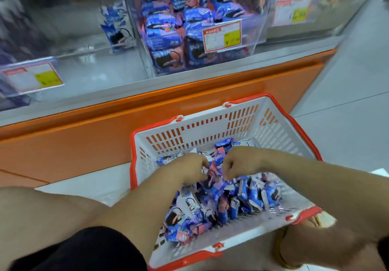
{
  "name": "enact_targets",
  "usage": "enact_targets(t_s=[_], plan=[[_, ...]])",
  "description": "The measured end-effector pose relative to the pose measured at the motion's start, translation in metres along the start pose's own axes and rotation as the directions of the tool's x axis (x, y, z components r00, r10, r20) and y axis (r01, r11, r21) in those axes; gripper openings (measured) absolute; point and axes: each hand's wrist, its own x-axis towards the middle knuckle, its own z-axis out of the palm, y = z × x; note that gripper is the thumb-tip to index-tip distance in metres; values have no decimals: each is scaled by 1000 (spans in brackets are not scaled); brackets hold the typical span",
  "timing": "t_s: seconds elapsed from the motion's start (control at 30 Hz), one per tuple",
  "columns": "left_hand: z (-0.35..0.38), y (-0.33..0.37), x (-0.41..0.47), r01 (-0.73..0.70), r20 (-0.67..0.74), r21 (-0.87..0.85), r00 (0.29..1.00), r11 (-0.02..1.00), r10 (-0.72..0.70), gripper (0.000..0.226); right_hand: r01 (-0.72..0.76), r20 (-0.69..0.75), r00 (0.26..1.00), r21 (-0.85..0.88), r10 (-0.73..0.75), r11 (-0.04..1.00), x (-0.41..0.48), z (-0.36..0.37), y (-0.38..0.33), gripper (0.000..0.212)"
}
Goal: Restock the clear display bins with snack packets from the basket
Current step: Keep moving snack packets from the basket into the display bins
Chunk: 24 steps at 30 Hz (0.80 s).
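Observation:
A white basket with a red rim stands on the floor in front of me, holding several blue and pink snack packets. Both my hands reach into it. My left hand and my right hand have curled fingers and together grip a bunch of packets between them. Above, a clear display bin is partly filled with the same blue packets. The bin to its left holds only a few packets.
The bins sit on a grey shelf with an orange base. Price labels hang on the bin fronts. Grey floor tiles lie to the right. My knees flank the basket's near side.

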Motion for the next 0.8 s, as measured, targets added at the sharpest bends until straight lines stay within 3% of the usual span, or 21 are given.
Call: enact_targets(t_s=[0.1, 0.23, 0.3, 0.37, 0.43, 0.5, 0.6, 0.7, 0.73, 0.8], plan=[[-43, 22, -24, -115, -283, -180, 957, 977, 61, 30, 84, -210, 976, 158, -49, 984, -46, -41, -8, 13], [-100, 47, -64, -362, -660, -332, 749, 871, 60, 22, 303, -507, 859, 384, -75, 872, -93, -74, -24, 13], [-122, 53, -83, -466, -777, -337, 629, 818, 38, 22, 428, -609, 790, 461, -73, 777, -107, -86, -37, 11], [-139, 54, -97, -529, -827, -387, 562, 755, -30, 28, 524, -669, 741, 529, -53, 668, -118, -95, -52, 11], [-151, 51, -103, -579, -808, -502, 579, 643, -109, 41, 597, -702, 711, 584, -26, 549, -122, -102, -67, 14], [-158, 51, -108, -584, -735, -634, 659, 507, -160, 54, 644, -720, 694, 624, 6, 442, -119, -107, -80, 15], [-165, 52, -109, -583, -638, -759, 754, 290, -155, 43, 657, -706, 707, 675, 37, 336, -110, -111, -92, 11], [-175, 54, -109, -581, -638, -758, 756, 296, -148, 29, 633, -710, 700, 666, 76, 396, -101, -117, -96, 5], [-180, 53, -107, -576, -643, -750, 751, 325, -151, 26, 639, -746, 660, 619, 88, 458, -99, -122, -98, 2], [-193, 50, -104, -564, -656, -726, 739, 393, -151, 24, 616, -846, 531, 428, 52, 661, -99, -134, -101, 22]])
